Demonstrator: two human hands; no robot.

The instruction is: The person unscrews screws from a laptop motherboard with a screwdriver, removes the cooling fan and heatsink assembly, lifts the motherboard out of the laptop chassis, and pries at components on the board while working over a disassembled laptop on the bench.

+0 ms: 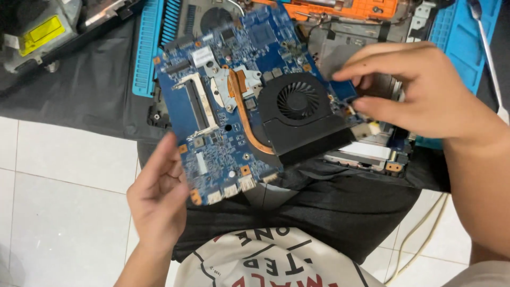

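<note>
Far left: a grey metal box with a yellow label (40, 29) lies on a dark cloth (79, 90) spread over the white tiled floor (58, 212). Left hand (159, 199) is near and low, palm up, fingers clasped on the near-left edge of the blue circuit board (212, 133), thumb side against the corner by the row of ports (231, 191). The board is held up off the floor, tilted, its long axis running from near-left to far-right, so the left hand is at its near end and the right at its far end. Mounted on the board: a memory slot (199, 103), a copper heat pipe (244, 114) curving to a black fan with its duct (297, 114). Right hand (419, 90) comes in from the right, thumb and forefinger pinched on the board's far-right edge just beside the fan. Behind the board, a blue ribbed mat (146, 48) and an opened laptop chassis (372, 58) with an orange part (350, 8) at its far edge; what else sits inside the chassis is mostly hidden by the board and the hand. Near centre, a printed white shirt (271, 260). Near right, pale cables (419, 239) trail over the tiles.
</note>
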